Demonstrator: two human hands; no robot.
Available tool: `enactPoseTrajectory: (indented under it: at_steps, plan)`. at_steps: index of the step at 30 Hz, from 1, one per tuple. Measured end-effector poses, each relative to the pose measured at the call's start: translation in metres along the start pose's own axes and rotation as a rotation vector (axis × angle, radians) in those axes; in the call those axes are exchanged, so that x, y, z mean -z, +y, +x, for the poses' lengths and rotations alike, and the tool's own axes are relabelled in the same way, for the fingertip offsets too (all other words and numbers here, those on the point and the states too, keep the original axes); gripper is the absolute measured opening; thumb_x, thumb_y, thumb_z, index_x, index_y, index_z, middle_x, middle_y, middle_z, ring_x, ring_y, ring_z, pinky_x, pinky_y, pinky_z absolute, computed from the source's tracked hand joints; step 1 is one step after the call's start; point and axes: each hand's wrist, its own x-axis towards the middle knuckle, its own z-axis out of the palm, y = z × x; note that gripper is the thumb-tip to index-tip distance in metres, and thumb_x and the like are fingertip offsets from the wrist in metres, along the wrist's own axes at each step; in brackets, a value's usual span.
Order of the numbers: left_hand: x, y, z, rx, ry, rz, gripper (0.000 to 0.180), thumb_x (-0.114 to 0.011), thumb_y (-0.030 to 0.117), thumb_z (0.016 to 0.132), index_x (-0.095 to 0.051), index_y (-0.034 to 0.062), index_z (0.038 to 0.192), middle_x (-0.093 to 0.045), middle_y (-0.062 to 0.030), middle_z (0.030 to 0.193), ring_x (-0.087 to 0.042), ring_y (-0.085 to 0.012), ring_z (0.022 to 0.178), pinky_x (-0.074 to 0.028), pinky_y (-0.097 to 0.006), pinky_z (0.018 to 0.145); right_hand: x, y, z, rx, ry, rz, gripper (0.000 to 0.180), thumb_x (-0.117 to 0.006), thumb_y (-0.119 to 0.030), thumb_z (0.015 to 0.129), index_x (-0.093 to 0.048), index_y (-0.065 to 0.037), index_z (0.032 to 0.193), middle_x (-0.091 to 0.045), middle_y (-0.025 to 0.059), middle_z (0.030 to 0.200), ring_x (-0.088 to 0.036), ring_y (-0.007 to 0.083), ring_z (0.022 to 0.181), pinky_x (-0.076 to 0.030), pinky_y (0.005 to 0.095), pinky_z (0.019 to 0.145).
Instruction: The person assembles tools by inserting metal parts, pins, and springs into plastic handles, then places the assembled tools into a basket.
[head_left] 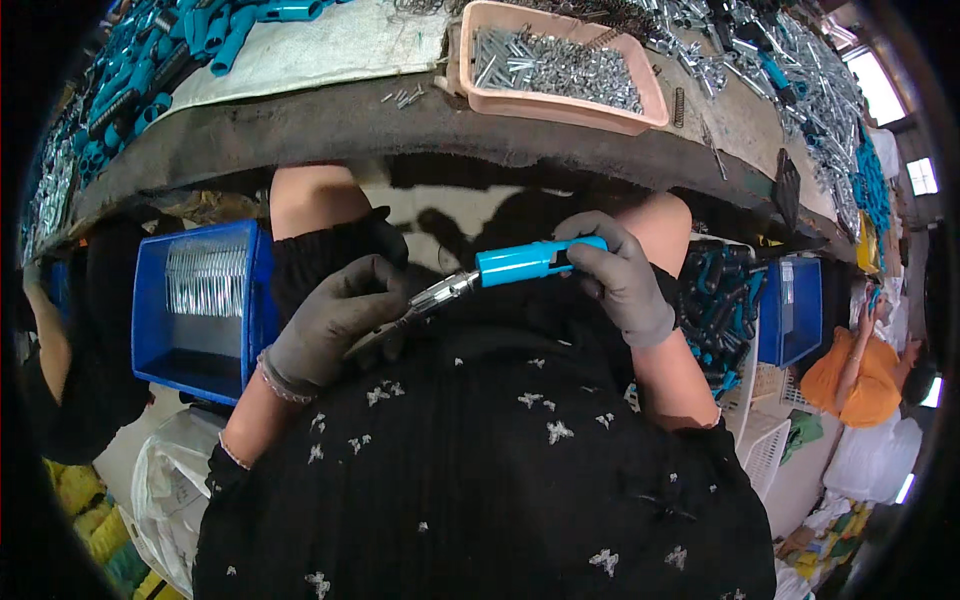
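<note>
Above my lap, my right hand (622, 275) grips the far right end of a turquoise plastic tube-shaped handle (515, 264), which has a dark opening near my fingers. A silver metal shaft (445, 292) joins the handle's left end and slopes down to the left. My left hand (345, 315) is closed around the lower left end of this shaft, its fingers partly hiding it. Both hands wear grey gloves. Shaft and handle lie roughly in one line, but how far the shaft reaches inside the handle is hidden.
Ahead, a bench edge (420, 125) carries a pink tray (565, 112) of small metal parts, with turquoise handles (232, 40) and metal pieces heaped around. A blue bin (190, 365) stands left; a crate of turquoise-and-black parts (715, 300) and another blue bin (792, 320) stand right. People sit on both sides.
</note>
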Motion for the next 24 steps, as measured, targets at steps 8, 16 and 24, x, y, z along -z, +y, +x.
enactPoseTrajectory:
  at_steps: [8,16,24]
  plan:
    - [0.002,-0.007,-0.006,0.08,-0.047,-0.036,0.01,-0.062,0.017,0.095,-0.055,0.0116,0.099,-0.062,-0.0018,0.068,-0.052,-0.0049,0.051,-0.035,-0.019,0.044,-0.002,0.0,0.011,-0.034,-0.169,-0.047,0.021,-0.065,-0.019,0.091,-0.066,-0.009,0.109,-0.061,-0.0019,0.082,-0.047,0.0027,0.065,-0.035,0.0192,0.055]
    - [-0.004,0.0,0.002,0.126,-0.073,-0.088,0.018,-0.057,0.023,0.1,-0.057,0.0075,0.11,-0.065,-0.0044,0.085,-0.058,-0.0091,0.058,-0.044,-0.023,0.051,-0.037,0.005,0.015,0.09,-0.324,-0.198,0.022,-0.068,-0.014,0.091,-0.064,-0.005,0.111,-0.062,-0.0006,0.092,-0.053,0.0054,0.081,-0.044,0.0228,0.072]
    - [0.0,-0.028,0.016,-0.123,0.024,0.352,0.035,-0.058,0.019,0.099,-0.058,0.001,0.128,-0.064,-0.0078,0.116,-0.056,-0.0128,0.108,-0.044,-0.028,0.097,-0.056,0.023,0.016,0.095,-0.19,-0.142,0.019,-0.069,-0.017,0.092,-0.062,-0.004,0.104,-0.061,0.0015,0.096,-0.055,0.0079,0.085,-0.046,0.0254,0.077]
